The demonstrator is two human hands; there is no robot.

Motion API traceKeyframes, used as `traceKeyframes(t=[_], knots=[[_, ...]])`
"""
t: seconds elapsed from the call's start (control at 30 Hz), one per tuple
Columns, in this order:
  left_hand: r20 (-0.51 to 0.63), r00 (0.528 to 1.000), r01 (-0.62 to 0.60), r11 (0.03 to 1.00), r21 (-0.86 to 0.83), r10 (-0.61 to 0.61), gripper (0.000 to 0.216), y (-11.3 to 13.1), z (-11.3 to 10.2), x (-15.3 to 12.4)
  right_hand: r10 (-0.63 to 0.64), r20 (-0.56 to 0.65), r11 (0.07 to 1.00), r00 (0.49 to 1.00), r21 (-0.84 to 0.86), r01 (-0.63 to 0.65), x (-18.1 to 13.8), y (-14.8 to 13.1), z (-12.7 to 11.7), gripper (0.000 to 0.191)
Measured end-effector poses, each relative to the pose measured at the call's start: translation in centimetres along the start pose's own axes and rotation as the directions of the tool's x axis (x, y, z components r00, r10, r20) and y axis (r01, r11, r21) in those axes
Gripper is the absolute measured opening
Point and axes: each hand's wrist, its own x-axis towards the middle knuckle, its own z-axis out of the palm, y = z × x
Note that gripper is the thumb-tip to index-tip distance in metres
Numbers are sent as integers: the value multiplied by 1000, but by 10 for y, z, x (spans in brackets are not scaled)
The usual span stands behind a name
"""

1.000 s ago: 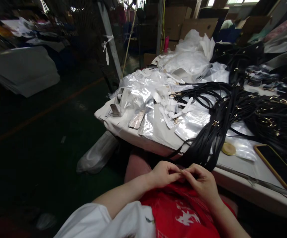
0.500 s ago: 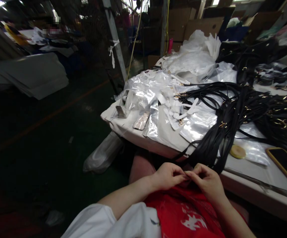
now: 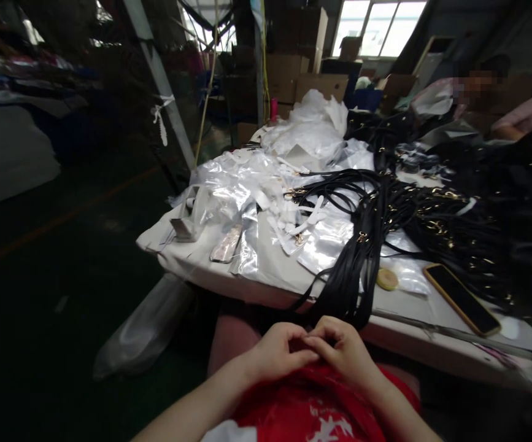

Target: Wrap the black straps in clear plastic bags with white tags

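My left hand [image 3: 280, 351] and my right hand [image 3: 339, 351] meet above my lap, over the red apron [image 3: 288, 402]. On both hands the fingers are curled and the fingertips pinch together, touching each other. Whatever is between them, if anything, is too small or hidden to make out. Just beyond the hands, a bundle of black straps [image 3: 346, 279] with gold clasps droops over the edge of the table [image 3: 275, 294].
Clear plastic bags [image 3: 229, 184] and white strips [image 3: 312, 218] cover the table's left part. A phone [image 3: 462, 299], a yellow round object [image 3: 387, 279] and a patterned phone-like item [image 3: 226, 244] lie near the front edge. A person [image 3: 440, 92] works across the table, with a pink sleeve [image 3: 530, 113] at far right.
My view has swung to the right, bringing the people across the table and the whole phone into sight. My hands stay pinched together over my lap.
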Motion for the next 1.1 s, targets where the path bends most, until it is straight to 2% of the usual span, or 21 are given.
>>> traceKeyframes(t=[0.1,0.17,0.3,0.4,0.5,0.6,0.67,0.8,0.97,1.1], knots=[[69,996,68,990,-120,-60,20,-4,5,1,53,-87,999,995,6,-53,1,5,7,31],[60,995,92,989,-113,-86,21,-6,7,3,79,-125,997,989,19,-77,1,6,8,33],[8,996,88,995,-52,-88,25,-7,7,5,5,-32,996,999,87,-2,1,3,0,15],[-13,995,99,993,-68,-100,27,-6,8,6,23,-31,997,999,77,-21,0,5,0,14],[21,992,128,987,-92,-127,35,-7,11,5,103,-101,995,990,-7,-104,0,12,1,29],[46,993,111,993,-36,-109,41,-7,12,3,107,-60,989,992,-94,-112,-4,20,-11,29],[10,996,89,996,10,-89,38,-8,8,2,193,-46,958,980,-209,-198,-9,29,-28,35],[-51,997,61,998,23,-60,31,-11,-1,3,410,-117,817,904,-393,-422,-18,63,-57,52],[-27,999,-43,995,88,46,26,-5,-2,6,477,-182,764,860,-398,-508,-20,102,-56,48],[27,995,-96,985,142,93,29,0,-2,6,473,-211,734,855,-442,-515,-21,108,-54,33]])
